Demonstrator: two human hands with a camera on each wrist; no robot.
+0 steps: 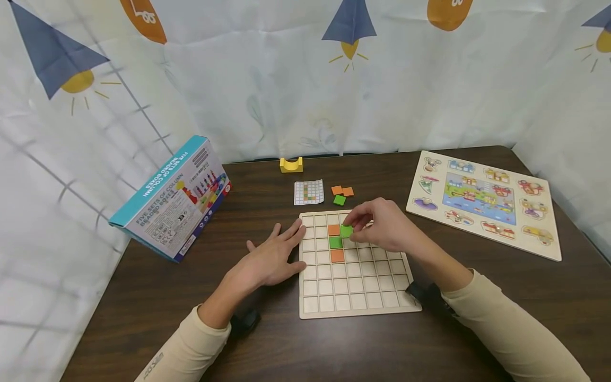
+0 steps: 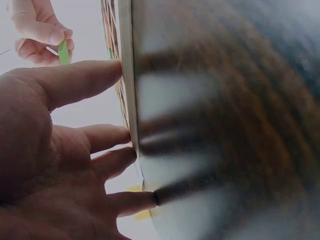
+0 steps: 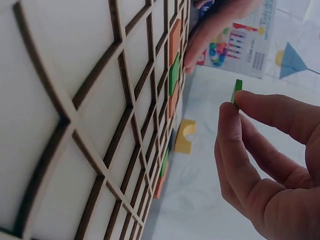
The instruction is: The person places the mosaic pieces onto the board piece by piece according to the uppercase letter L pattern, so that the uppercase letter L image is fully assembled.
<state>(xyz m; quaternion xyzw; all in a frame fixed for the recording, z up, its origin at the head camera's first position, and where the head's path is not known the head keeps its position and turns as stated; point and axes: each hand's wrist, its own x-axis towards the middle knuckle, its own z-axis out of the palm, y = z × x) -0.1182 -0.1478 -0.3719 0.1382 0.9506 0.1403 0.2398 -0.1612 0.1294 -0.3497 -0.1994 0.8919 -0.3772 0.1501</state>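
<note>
My right hand (image 1: pixel 384 225) pinches a green square tile (image 1: pixel 346 231) between thumb and fingertips, above the upper part of a wooden grid board (image 1: pixel 360 286). In the right wrist view that tile (image 3: pixel 237 90) is held edge-on, clear of the board. Three tiles sit in one column of the board: an orange tile (image 1: pixel 333 229) on top, a green tile (image 1: pixel 335 242) in the middle and an orange tile (image 1: pixel 337 255) below. My left hand (image 1: pixel 269 257), fingers spread, touches the board's left edge with its fingertips; the left wrist view shows these fingers (image 2: pixel 95 80) straight.
Behind the board lie a printed grid card (image 1: pixel 308 192), two loose orange tiles (image 1: pixel 348 191) and a loose green tile (image 1: pixel 339 200). A yellow block (image 1: pixel 291 165) is at the table's back edge. A box (image 1: pixel 176 199) stands left; a wooden picture puzzle (image 1: pixel 484 254) lies right.
</note>
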